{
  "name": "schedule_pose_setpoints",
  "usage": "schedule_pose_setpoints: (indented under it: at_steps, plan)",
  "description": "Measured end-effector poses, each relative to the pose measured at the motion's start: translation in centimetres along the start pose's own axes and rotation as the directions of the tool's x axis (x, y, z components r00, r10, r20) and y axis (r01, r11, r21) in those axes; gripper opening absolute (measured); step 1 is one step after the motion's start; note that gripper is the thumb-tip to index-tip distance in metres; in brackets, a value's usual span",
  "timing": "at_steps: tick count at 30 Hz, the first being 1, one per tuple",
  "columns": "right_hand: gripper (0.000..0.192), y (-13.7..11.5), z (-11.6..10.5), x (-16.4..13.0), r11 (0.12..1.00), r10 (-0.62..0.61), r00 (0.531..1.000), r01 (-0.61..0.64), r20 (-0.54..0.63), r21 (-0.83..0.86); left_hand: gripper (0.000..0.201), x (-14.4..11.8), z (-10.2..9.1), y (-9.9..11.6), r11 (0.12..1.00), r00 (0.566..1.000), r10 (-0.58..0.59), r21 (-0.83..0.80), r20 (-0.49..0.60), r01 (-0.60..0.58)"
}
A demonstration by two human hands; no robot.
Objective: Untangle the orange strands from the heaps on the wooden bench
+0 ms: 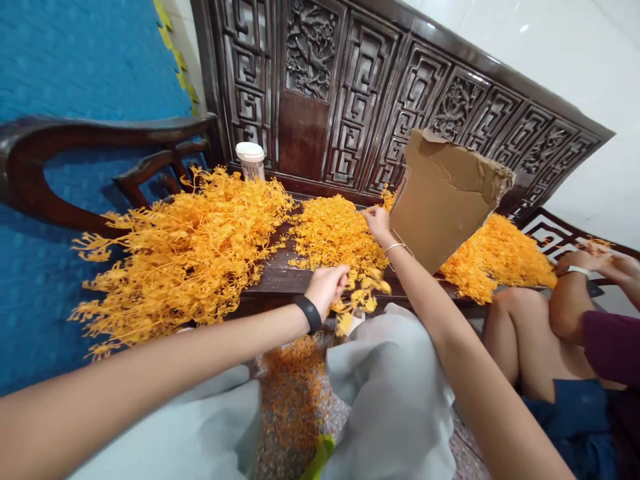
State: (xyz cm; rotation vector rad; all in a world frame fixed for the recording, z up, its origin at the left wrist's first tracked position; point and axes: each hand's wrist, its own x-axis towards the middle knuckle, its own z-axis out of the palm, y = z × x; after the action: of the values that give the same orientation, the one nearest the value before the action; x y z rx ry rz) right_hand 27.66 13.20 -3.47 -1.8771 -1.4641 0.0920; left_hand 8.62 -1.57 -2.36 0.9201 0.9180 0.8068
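My left hand (327, 289), with a dark band on its wrist, is closed around a branched orange plastic sprig (364, 293). The sprig hangs from the fingers above my lap, at the bench's front edge. My right hand (379, 224) reaches over the far side of a heap of small orange pieces (327, 230), fingertips pinched together; whatever they hold is too small to make out. To the left lies a large pile of uncut-looking, branched orange sprigs (195, 257). Just right of my right hand stands a torn cardboard piece (443, 193).
The dark wooden bench (273, 277) has a carved backrest (305, 133) and a curved armrest (65, 130). A white-lidded cup (250, 160) stands behind the left pile. Another orange heap (500, 257) lies beyond the cardboard, by a co-worker's hands (593, 260). Orange scraps (295, 387) litter the floor.
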Motion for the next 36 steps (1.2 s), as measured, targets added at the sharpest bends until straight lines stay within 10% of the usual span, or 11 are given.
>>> schedule_pose_setpoints:
  at_steps: [4,12,21,30,36]
  plan:
    - [0.028,1.5,-0.4,1.2,0.971,0.097,0.993,-0.110,0.073,0.211,0.039,-0.8,0.6,-1.5,0.996,0.997,-0.034,0.084,0.074,0.028]
    - [0.025,-3.1,0.4,-1.3,0.913,-0.051,0.962,-0.064,0.268,0.403,0.033,2.5,-5.0,-0.5,0.999,0.969,0.033,-0.005,-0.245,-0.036]
    - [0.024,-7.3,-0.7,-7.7,0.847,-0.420,0.716,0.090,0.557,0.524,0.037,2.7,-7.0,0.1,0.989,0.972,0.130,-0.048,-0.197,-0.142]
    - [0.020,-7.2,-1.8,-7.7,0.870,-0.421,0.452,-0.044,0.786,0.491,0.044,2.7,-7.5,0.1,0.984,0.985,0.171,-0.044,-0.032,-0.172]
    - [0.017,-7.0,-0.7,-8.9,0.827,-0.292,0.511,-0.289,0.808,0.482,0.042,3.0,-7.4,0.1,0.988,0.988,0.153,0.000,-0.024,-0.153]
